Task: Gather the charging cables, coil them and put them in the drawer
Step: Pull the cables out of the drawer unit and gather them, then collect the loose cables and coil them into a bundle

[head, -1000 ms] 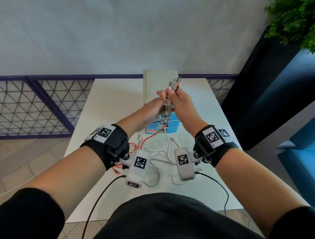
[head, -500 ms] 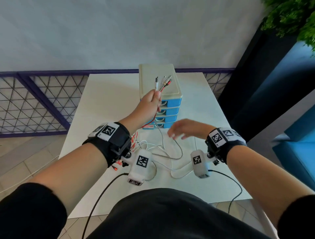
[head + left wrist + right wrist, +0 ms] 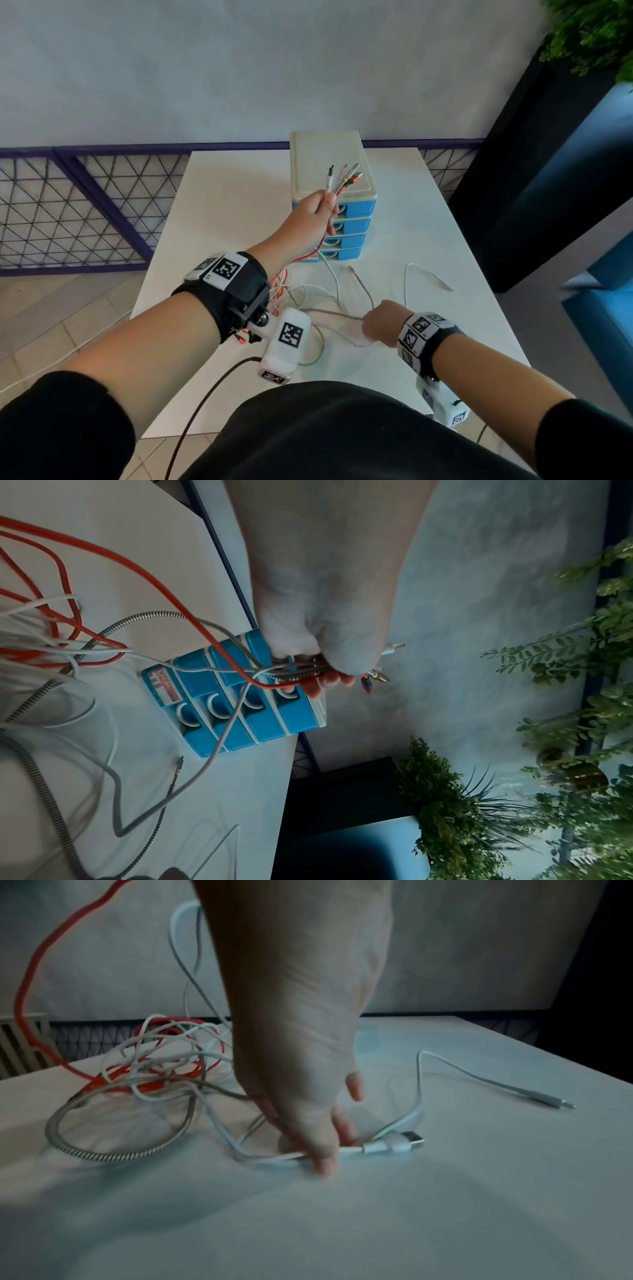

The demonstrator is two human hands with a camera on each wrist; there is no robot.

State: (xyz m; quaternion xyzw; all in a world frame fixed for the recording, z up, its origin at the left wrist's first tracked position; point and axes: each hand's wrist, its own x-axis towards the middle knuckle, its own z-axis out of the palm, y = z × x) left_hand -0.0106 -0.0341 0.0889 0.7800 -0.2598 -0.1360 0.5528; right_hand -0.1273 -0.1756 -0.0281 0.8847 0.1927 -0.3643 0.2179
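Observation:
My left hand point(image 3: 317, 214) is raised in front of the drawer unit point(image 3: 330, 161) and grips a bundle of cable ends. Their plugs point(image 3: 344, 176) stick up above the fist, and the left wrist view shows the fingers point(image 3: 322, 683) curled round them. Red point(image 3: 137, 566), white and braided grey cables hang from it to a tangle point(image 3: 294, 294) on the white table point(image 3: 239, 192). My right hand point(image 3: 380, 322) is down on the table and pinches a white cable point(image 3: 377, 1146) near its USB plug point(image 3: 407, 1141). That cable's other end point(image 3: 548, 1100) lies loose to the right.
The unit has several blue drawers point(image 3: 356, 209), all closed. A braided grey loop point(image 3: 103, 1150) lies left of my right hand. A loose plug tip point(image 3: 352, 270) lies in front of the drawers. A dark planter with green plants point(image 3: 589, 37) stands at the right.
My right hand let go of the bundle, dropped to the table and took hold of the white cable. The left hand stayed raised with the cable ends.

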